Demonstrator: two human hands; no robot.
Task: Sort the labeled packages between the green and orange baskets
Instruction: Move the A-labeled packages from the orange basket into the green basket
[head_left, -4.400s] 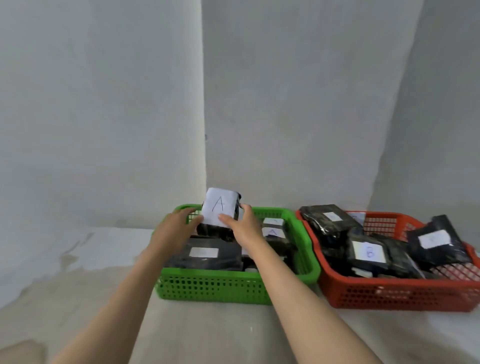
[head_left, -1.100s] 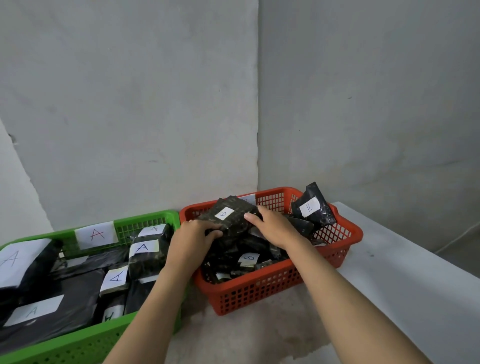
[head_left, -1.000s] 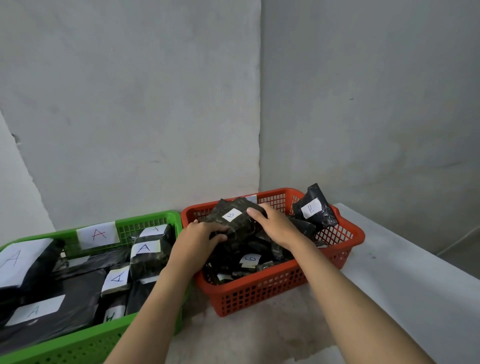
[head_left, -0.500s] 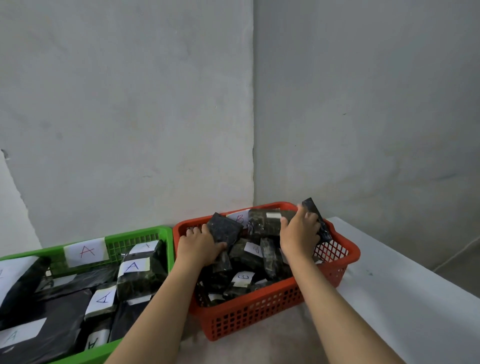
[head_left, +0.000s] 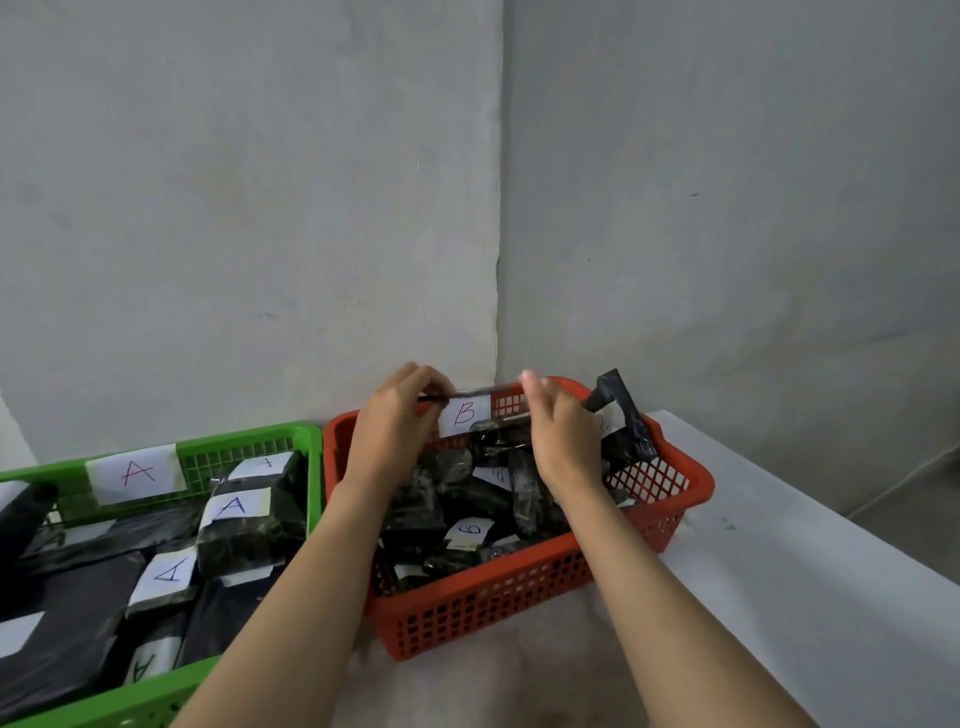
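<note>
An orange basket sits at centre, filled with several black packages bearing white labels. Over its far rim my left hand and my right hand each pinch one end of a thin black package, held flat and edge-on. A white label marked B shows just below it. To the left stands a green basket with black packages labelled A. A black package leans upright at the orange basket's right end.
Both baskets rest on a pale table pushed into a grey wall corner. The table's right edge runs diagonally at right, with floor beyond. A large A label is stuck on the green basket's back wall.
Both hands have come up from inside the orange basket to its far rim and now hold one thin package stretched between them. The camera view has shifted slightly.
</note>
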